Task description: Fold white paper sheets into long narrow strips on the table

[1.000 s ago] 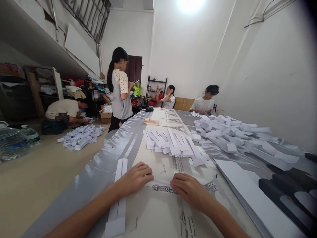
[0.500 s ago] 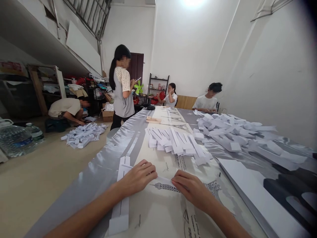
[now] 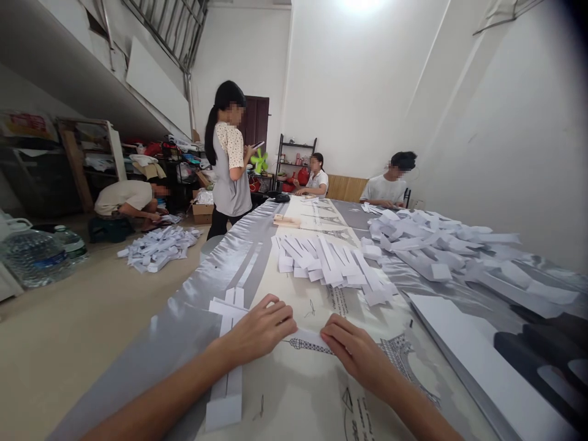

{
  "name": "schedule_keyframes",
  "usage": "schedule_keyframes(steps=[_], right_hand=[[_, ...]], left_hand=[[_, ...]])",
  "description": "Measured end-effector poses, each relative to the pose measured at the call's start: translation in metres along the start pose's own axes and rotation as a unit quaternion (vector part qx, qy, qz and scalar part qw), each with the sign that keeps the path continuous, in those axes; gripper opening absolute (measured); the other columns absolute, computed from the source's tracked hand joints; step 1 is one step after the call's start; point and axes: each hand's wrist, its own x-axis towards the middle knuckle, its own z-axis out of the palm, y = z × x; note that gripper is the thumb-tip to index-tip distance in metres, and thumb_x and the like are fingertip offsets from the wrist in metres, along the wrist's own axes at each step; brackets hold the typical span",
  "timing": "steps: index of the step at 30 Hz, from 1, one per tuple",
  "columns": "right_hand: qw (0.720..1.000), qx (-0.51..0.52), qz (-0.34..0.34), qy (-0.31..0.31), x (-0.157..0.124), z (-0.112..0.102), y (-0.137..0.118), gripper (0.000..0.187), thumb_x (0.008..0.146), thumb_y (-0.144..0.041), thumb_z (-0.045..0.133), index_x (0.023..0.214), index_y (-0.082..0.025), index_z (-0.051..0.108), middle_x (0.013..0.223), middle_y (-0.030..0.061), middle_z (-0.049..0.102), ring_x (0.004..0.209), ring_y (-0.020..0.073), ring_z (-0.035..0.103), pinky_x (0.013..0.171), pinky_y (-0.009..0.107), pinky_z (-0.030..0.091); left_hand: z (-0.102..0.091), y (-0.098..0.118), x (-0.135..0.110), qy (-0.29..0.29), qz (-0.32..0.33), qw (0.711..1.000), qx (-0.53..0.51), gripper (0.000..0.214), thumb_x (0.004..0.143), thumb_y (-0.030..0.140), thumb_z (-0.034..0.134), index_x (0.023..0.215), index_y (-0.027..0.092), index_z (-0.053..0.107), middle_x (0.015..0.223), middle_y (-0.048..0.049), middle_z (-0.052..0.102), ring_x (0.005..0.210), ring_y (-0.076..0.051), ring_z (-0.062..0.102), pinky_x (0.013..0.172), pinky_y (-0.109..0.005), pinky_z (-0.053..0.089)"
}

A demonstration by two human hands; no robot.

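Observation:
My left hand and my right hand are both closed over the printed tablecloth, fingers pinched on a narrow white paper strip. Its middle shows between them, above the tower drawing. Left of my left hand, a flat white piece sticks out; whether it is the same strip's other end, I cannot tell. Under my left forearm lies a longer white paper strip with a dark slit down it. Beyond my hands is a fanned heap of folded white paper pieces.
A big pile of white paper strips covers the table's right side, with a white board in front. A pink-beige block lies farther up. Several people are around, one standing, one crouching by a paper pile on the floor.
More of the white piece now sticks out left of my left hand. More of the strip shows between my fingers. My hands have hardly moved; the view has shifted slightly.

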Motion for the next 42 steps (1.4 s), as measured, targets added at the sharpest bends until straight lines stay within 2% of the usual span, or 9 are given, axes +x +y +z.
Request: schedule_keyframes(steps=[6,13,16,22,29,35,39,42], right_hand=[[0.999,-0.031,-0.030,0.008,0.001,0.004,-0.005,0.025,0.108,-0.020,0.031,0.091,-0.022,0.050,0.086,0.0031,0.053,0.071,0.0160,0.052,0.063,0.028,0.040],[1.000,0.016,0.004,-0.004,0.001,0.000,-0.003,0.025,0.108,-0.023,0.033,0.090,-0.023,0.049,0.088,0.0026,0.053,0.072,0.0155,0.051,0.064,0.028,0.039],[1.000,0.017,0.006,0.003,0.000,-0.003,0.002,0.026,0.109,-0.024,0.032,0.089,-0.023,0.049,0.088,0.0030,0.053,0.072,0.0160,0.051,0.064,0.028,0.039],[0.996,0.062,0.050,0.047,-0.001,-0.013,0.010,0.027,0.108,-0.028,0.036,0.084,-0.023,0.049,0.080,0.0013,0.052,0.067,0.0160,0.049,0.062,0.028,0.039],[0.991,0.084,0.067,0.081,0.002,-0.015,0.015,0.034,0.106,-0.036,0.039,0.079,-0.022,0.055,0.074,0.0024,0.054,0.065,0.0172,0.049,0.060,0.030,0.040],[0.973,0.131,0.138,0.134,-0.003,-0.029,0.036,0.042,0.098,-0.048,0.056,0.066,-0.021,0.059,0.061,0.0008,0.053,0.056,0.0168,0.048,0.055,0.030,0.039],[0.953,0.171,0.180,0.176,-0.004,-0.031,0.043,0.040,0.097,-0.054,0.056,0.076,-0.020,0.064,0.058,-0.0014,0.050,0.050,0.0144,0.043,0.049,0.029,0.037],[0.949,0.209,0.188,0.144,-0.001,-0.026,0.035,0.042,0.097,-0.057,0.052,0.091,-0.019,0.068,0.068,0.0010,0.056,0.053,0.0147,0.049,0.050,0.028,0.041]], left_hand=[[0.002,0.008,0.002,-0.007,-0.003,1.000,0.001,0.024,0.104,0.012,0.042,0.083,0.018,0.051,0.080,-0.0012,0.054,0.072,-0.016,0.049,0.079,-0.034,0.042],[0.003,0.004,0.001,-0.019,0.006,1.000,0.014,0.026,0.105,0.011,0.040,0.081,0.018,0.050,0.078,-0.0014,0.053,0.070,-0.016,0.047,0.076,-0.033,0.040],[0.006,-0.003,-0.003,-0.014,-0.015,1.000,-0.001,0.027,0.106,0.016,0.039,0.082,0.018,0.050,0.079,-0.0020,0.054,0.071,-0.017,0.049,0.073,-0.033,0.040],[0.008,-0.023,-0.008,0.018,-0.037,0.999,0.020,0.030,0.108,0.018,0.036,0.082,0.018,0.051,0.077,-0.0011,0.053,0.068,-0.017,0.049,0.072,-0.033,0.041],[0.009,-0.026,-0.012,0.005,-0.060,0.998,0.011,0.034,0.109,0.021,0.031,0.080,0.018,0.049,0.076,-0.0001,0.052,0.064,-0.015,0.047,0.069,-0.031,0.040],[0.010,-0.049,-0.028,-0.020,-0.120,0.993,0.005,0.038,0.111,0.027,0.027,0.078,0.020,0.046,0.073,0.0019,0.051,0.061,-0.014,0.047,0.067,-0.030,0.039],[0.008,-0.055,-0.032,-0.015,-0.144,0.989,0.001,0.040,0.111,0.028,0.024,0.078,0.020,0.044,0.072,0.0026,0.049,0.062,-0.014,0.049,0.069,-0.029,0.040],[0.008,-0.050,-0.030,-0.022,-0.135,0.991,-0.003,0.039,0.111,0.029,0.025,0.079,0.019,0.046,0.073,0.0023,0.051,0.063,-0.014,0.050,0.071,-0.029,0.041]])
